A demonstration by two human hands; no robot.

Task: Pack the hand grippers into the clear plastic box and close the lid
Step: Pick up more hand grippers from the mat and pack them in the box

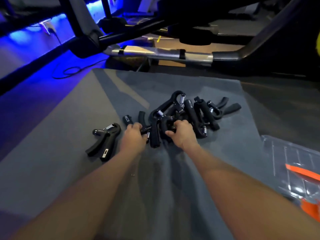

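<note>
Several black hand grippers with metal springs lie in a tangled pile (194, 113) on a grey mat (173, 170). One more hand gripper (102, 141) lies apart at the left. My left hand (134, 135) is closed around a gripper at the pile's left edge. My right hand (181, 132) grips another gripper handle in the middle of the pile. The clear plastic box (294, 170) with orange latches sits at the right edge, partly out of frame.
Beyond the mat stands dark gym equipment with a metal bar (164, 53). A cable (69, 71) lies on the blue-lit floor at the left. Bare mat surrounds the pile on the near side.
</note>
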